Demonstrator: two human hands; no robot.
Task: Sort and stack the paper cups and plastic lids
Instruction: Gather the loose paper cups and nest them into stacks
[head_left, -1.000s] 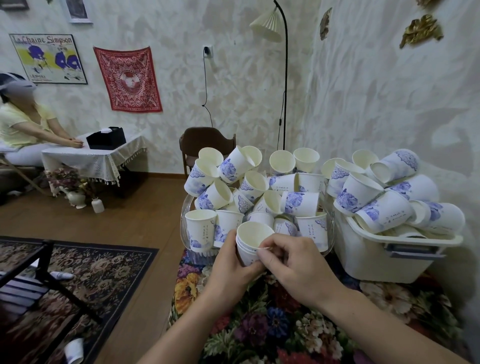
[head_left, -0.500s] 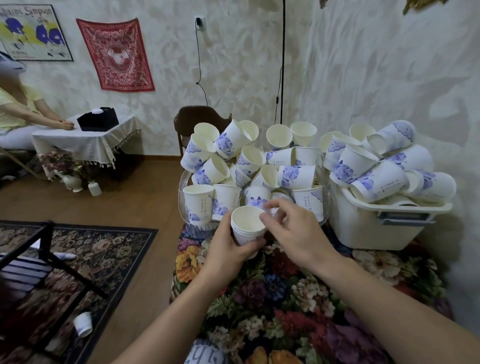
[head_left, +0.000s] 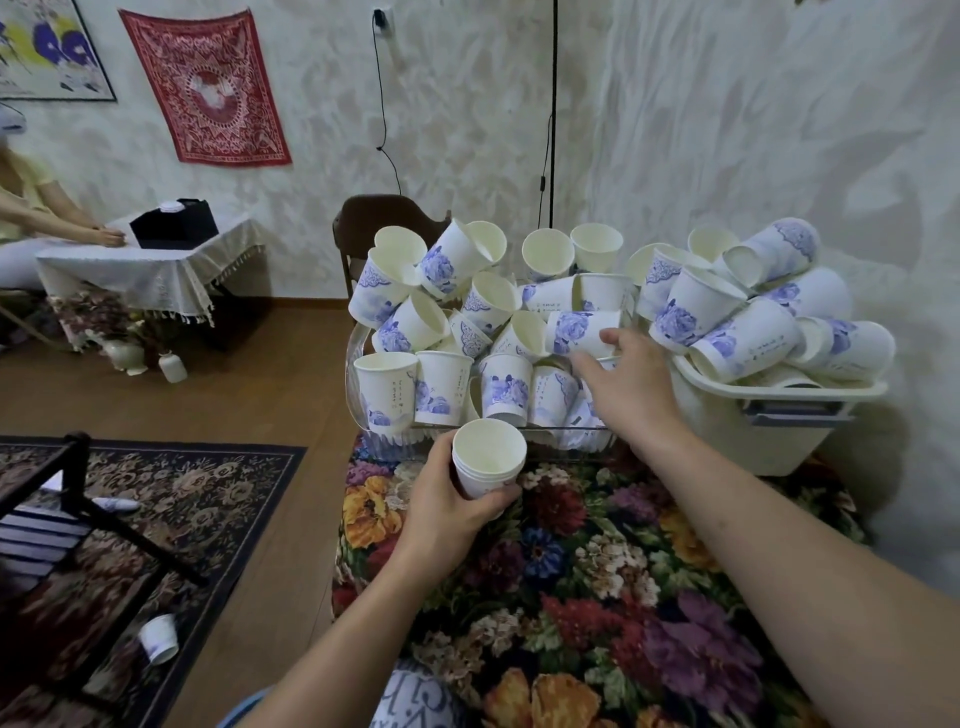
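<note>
cup stack (head_left: 487, 460) in left hand (head_left: 447, 506)

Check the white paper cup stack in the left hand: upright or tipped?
Upright, near enough. The white paper cup stack has its open mouth facing up, nested rims showing beneath, and the left hand grips its side.

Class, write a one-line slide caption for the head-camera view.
Left hand holds a nested cup stack while the right hand reaches for a cup lying on its side in the clear tray.

One head-worn camera looks forward and down, close over the floral tablecloth (head_left: 597, 597) toward the wall.
</note>
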